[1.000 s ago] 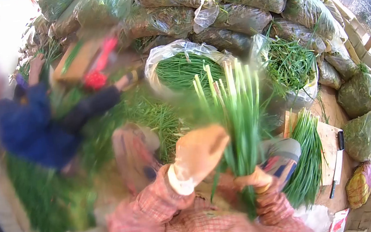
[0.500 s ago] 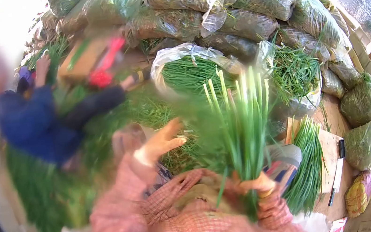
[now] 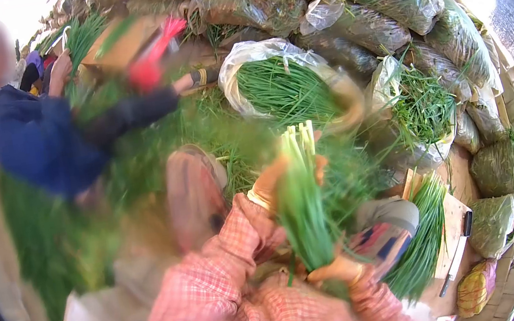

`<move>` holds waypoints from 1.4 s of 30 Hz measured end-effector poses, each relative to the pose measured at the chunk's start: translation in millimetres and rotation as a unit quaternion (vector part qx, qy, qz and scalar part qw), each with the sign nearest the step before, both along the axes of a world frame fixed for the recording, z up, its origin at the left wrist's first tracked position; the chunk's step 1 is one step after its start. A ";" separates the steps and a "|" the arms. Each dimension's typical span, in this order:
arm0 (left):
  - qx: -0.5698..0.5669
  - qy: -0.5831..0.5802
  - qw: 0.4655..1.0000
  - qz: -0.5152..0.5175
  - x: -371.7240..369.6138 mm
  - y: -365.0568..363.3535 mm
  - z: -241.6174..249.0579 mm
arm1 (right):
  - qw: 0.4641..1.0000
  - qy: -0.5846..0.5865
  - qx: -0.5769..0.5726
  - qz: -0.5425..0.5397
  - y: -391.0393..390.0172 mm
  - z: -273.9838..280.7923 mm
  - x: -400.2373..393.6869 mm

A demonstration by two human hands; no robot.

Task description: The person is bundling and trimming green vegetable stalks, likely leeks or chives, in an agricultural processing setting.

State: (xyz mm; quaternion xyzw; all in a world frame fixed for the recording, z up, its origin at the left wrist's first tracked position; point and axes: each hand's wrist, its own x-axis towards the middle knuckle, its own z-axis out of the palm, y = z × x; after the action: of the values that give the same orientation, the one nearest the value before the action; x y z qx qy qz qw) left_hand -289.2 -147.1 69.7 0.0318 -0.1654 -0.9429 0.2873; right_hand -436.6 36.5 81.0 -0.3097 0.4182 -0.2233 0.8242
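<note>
A bundle of green chives (image 3: 305, 226) stands upright in front of my chest, its pale cut ends at the top. My right hand (image 3: 338, 272) is wrapped round the lower part of the bundle. Higher up, my left hand (image 3: 268, 182) closes round the stalks just below the pale ends, somewhat blurred. Beyond them lies an open plastic bag (image 3: 238, 71) filled with chives (image 3: 283, 88). More chives (image 3: 421, 229) lie on a wooden board (image 3: 454, 231) to the right, beside a knife (image 3: 457, 254) with a black handle.
Stuffed plastic sacks (image 3: 255, 9) are piled along the back. Another open bag of loose greens (image 3: 423, 104) stands at the right. On the left a person in a dark blue top (image 3: 37, 139) reaches toward a cardboard box (image 3: 122, 45) and a blurred red thing (image 3: 151, 63). Loose chives cover the floor there.
My left hand was open and apart from the bundle; it has moved right and closed round the upper stalks. The spread stalks are now gathered tighter, with the right hand still gripping below.
</note>
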 end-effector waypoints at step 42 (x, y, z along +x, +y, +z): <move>-0.096 -0.230 0.965 0.082 -24.7 13.6 17.1 | 0.551 0.449 -0.638 0.297 -250.9 88.3 6.5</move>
State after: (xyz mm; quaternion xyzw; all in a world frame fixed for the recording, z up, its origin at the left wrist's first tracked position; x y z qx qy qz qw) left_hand -313.9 -133.5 86.8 0.2338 -0.3139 -0.8629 0.3195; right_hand -430.1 -214.5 169.2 -0.9206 0.3664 -0.0062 0.1347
